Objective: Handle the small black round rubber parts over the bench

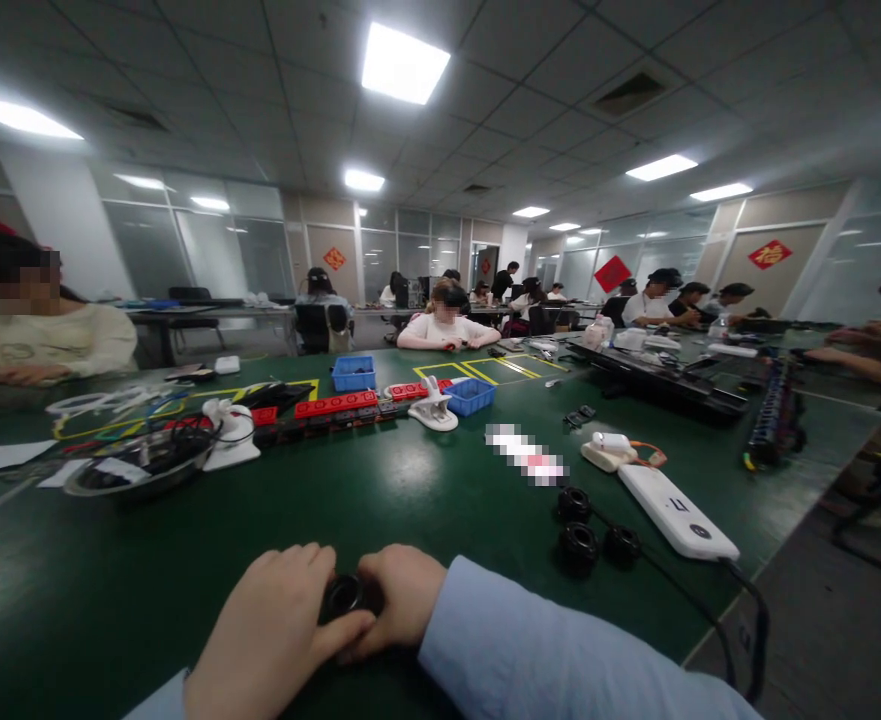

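Just above the near edge of the view, my left hand (275,620) and my right hand (402,595) close in on a small black ring-shaped part (345,595) from either side. My left thumb reaches across its near side toward my right fingers. The lower portion of the part is hidden by my fingers. To the right on the green table (410,500) sit several similar parts, among them a black round part (580,545) with a dark hole in its top. A black cable runs from near them toward the table's right edge.
A white power bank (676,510) with a cable lies at right, beside a white earbud case (609,450). Farther off are blue bins (354,374), red block strips (335,403), a metal bowl (140,485) and a long black panel (657,380). Other people sit around.
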Action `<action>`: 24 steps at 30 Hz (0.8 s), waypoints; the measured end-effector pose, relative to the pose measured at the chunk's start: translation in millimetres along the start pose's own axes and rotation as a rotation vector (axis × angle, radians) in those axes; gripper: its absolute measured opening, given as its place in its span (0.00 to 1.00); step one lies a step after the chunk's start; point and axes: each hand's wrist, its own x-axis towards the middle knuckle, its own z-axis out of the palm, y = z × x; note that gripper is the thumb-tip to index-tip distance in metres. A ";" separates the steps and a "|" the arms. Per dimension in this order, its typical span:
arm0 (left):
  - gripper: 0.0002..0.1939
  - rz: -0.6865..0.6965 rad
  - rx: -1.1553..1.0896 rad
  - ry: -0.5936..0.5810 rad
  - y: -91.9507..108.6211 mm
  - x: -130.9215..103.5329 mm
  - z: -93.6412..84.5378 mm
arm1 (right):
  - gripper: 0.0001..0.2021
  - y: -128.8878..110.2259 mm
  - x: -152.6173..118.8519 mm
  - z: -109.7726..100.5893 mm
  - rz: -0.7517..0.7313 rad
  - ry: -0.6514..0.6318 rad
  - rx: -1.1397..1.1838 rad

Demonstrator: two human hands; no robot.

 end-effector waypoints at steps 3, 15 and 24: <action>0.19 -0.003 0.038 0.023 2.7 -1.3 -0.7 | 0.29 -1.2 -1.3 0.0 0.006 0.034 -0.018; 0.23 0.351 -0.409 -0.321 -33.6 2.7 -25.5 | 0.27 14.0 3.0 -0.1 -0.229 -0.046 0.026; 0.22 0.313 -0.414 -0.330 -28.0 5.7 -23.9 | 0.26 16.8 5.3 0.8 -0.279 -0.056 0.032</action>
